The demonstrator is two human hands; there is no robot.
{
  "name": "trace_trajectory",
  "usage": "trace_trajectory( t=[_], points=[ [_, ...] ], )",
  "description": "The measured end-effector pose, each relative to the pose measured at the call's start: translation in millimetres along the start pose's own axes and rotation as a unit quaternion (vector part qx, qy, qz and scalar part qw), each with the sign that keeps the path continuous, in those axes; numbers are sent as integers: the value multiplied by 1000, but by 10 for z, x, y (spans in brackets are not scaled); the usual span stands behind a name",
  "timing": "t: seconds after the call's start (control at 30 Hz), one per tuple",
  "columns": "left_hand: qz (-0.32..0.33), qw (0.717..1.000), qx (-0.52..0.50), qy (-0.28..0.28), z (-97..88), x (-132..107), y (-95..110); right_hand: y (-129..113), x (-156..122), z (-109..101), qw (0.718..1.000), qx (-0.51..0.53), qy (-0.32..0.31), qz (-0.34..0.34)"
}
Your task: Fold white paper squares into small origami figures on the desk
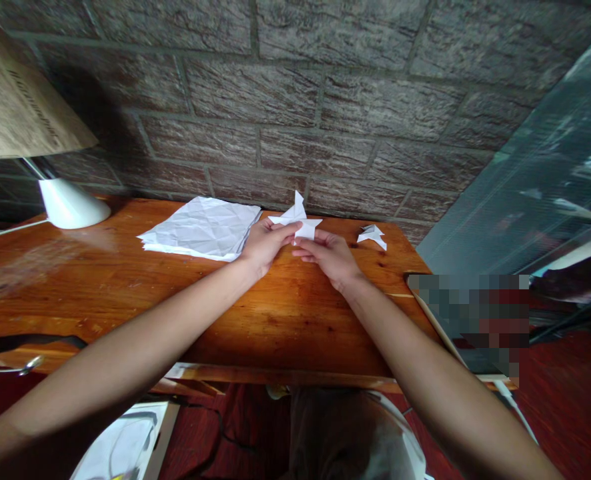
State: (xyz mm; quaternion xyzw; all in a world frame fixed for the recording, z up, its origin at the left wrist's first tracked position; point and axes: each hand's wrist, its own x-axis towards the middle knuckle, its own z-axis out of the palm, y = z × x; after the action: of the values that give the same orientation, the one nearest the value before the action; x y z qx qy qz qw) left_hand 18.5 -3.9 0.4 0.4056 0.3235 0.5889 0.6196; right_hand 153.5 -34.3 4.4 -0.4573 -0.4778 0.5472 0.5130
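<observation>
Above the wooden table, my left hand [264, 245] and my right hand [330, 257] come together on a small folded paper piece [306, 231], white with pointed corners. My left thumb presses on its upper left side. The fingers of my right hand pinch its lower right part. Just behind it, another white folded paper shape [297, 205] points upward near the wall; I cannot tell whether the two touch. A separate folded paper figure [373, 237] sits on the table to the right of my hands. Close to my left wrist lies a stack of creased white paper sheets [203, 227].
The wooden table [275, 333] runs along a stone-patterned wall [285, 87]. At the left stands a lamp with a white base [73, 203]. A pale-edged device with a blurred-out surface [468, 327] rests at the right table edge. A dark strap [30, 343] lies at the left front.
</observation>
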Motion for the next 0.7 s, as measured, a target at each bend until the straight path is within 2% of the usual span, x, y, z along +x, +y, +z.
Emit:
trace_trajectory(
  t=[0.13, 0.4, 0.7],
  points=[
    [2, 1000, 9, 20, 6, 0, 6, 21, 18, -2, 1000, -14, 17, -6],
    [6, 1000, 10, 26, 12, -7, 34, 40, 27, -8, 999, -32, 27, -9],
    [6, 999, 13, 29, 16, -8, 50, -16, -7, 16, 999, 15, 38, 12]
  ],
)
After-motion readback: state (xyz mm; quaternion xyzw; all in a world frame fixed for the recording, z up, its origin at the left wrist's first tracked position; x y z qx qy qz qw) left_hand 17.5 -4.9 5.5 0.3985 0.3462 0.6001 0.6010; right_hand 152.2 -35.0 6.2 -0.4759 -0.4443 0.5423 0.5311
